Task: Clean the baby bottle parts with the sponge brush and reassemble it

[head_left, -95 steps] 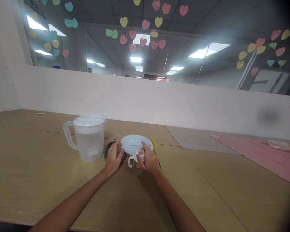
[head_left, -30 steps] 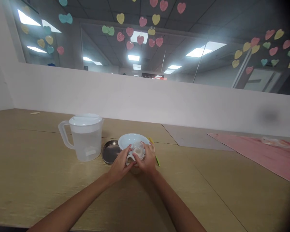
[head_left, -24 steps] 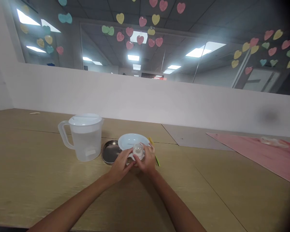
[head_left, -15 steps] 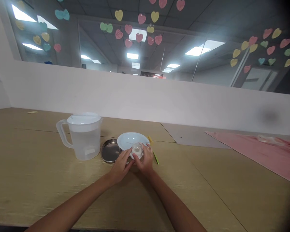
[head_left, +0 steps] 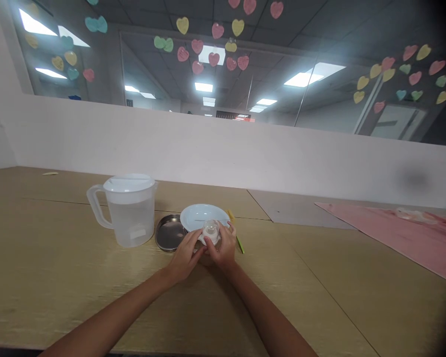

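Note:
Close in front of me, my left hand (head_left: 186, 254) and my right hand (head_left: 223, 248) are wrapped around a baby bottle (head_left: 210, 229) from both sides. It has a clear domed cap over a white collar. My right thumb presses on the near side of the collar. My left fingers close on the left side, lower down. The bottle's body is mostly hidden by my hands. Just behind it lies a white bowl (head_left: 198, 213). A round metal dish (head_left: 168, 233) is left of the bowl. To the right, a thin stick (head_left: 240, 245) with a green handle and yellow end lies by my fingers.
A translucent lidded pitcher (head_left: 132, 218) with liquid in it stands on the left of the wooden table (head_left: 319, 297). A pink cloth or mat (head_left: 412, 238) lies at the right. Behind the table rises a white wall (head_left: 208, 148) below a window.
Hardly anything differs. The fingers of my right hand have shifted slightly outward beside the bottle's cap, while both hands stay in the same place.

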`<state>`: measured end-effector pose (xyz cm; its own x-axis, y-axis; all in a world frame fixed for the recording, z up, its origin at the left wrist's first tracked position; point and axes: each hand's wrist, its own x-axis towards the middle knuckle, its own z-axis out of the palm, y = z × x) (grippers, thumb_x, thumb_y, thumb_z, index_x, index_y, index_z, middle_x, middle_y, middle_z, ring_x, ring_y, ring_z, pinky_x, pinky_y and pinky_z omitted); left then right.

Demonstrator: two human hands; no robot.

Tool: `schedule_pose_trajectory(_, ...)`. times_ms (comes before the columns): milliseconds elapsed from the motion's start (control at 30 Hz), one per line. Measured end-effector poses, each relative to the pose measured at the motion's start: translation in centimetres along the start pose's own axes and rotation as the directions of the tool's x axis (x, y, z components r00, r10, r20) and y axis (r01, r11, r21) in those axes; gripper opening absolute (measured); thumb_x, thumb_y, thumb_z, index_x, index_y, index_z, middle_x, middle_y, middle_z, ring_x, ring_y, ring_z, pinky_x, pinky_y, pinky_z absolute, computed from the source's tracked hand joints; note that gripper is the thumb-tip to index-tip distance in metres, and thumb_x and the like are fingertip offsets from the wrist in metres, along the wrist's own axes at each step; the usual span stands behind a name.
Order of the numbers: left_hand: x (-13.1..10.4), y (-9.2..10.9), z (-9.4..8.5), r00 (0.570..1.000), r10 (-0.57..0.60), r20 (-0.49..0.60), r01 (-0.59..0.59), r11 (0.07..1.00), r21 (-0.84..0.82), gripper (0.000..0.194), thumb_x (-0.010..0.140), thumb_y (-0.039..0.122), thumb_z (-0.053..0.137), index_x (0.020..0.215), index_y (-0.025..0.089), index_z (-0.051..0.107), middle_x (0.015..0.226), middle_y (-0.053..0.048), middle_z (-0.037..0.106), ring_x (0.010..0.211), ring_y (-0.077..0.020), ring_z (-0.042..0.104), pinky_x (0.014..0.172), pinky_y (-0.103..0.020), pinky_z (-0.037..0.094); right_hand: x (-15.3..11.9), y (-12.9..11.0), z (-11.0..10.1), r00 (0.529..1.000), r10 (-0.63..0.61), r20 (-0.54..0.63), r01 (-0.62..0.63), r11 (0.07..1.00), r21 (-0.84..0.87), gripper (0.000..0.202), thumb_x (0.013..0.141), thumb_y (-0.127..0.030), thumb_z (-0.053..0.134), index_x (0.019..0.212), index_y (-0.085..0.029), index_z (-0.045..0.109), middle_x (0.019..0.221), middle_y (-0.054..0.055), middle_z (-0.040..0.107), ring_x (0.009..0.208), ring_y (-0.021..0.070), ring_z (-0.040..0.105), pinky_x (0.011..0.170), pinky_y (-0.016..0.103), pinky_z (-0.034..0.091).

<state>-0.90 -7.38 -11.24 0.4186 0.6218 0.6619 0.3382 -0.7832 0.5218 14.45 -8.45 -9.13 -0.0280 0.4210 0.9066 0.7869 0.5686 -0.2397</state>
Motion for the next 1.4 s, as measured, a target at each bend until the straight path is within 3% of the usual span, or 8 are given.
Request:
schedule_pose_trajectory(367, 0.00, 0.07, -0.14, 1.000, 0.019, -0.015, -0.018, 0.996, 0.087, 0.044, 0.092, 0.039, 0.038, 0.130, 0.017, 0.040, 0.127, -0.014, 0.051, 0.118, -0.0233, 0.047, 0.101, -0.043, 0.037, -0.14, -0.12, 0.11, 1.000, -0.017, -0.013, 0.016, 0.999, -0.046, 0.043, 0.080, -0.040, 0.050, 0.114, -0.014, 0.052, 0.088, 0.009, 0.068, 0.081, 0.0230, 0.064, 0.101, 0.051, 0.029)
schedule_pose_trajectory(1400, -0.12, 0.06, 0.07, 1.000, 0.003, -0.016, -0.002, 1.000, 0.030, 0.044, 0.091, 0.038, 0.039, 0.130, 0.018, 0.041, 0.126, -0.014, 0.052, 0.117, -0.0240, 0.047, 0.099, -0.043, 0.039, -0.65, -0.08, 0.48, 0.999, -0.016, -0.042, 0.012, 0.996, -0.088, 0.044, 0.081, -0.039, 0.050, 0.117, -0.015, 0.050, 0.087, 0.009, 0.068, 0.080, 0.0238, 0.065, 0.100, 0.050, 0.031)
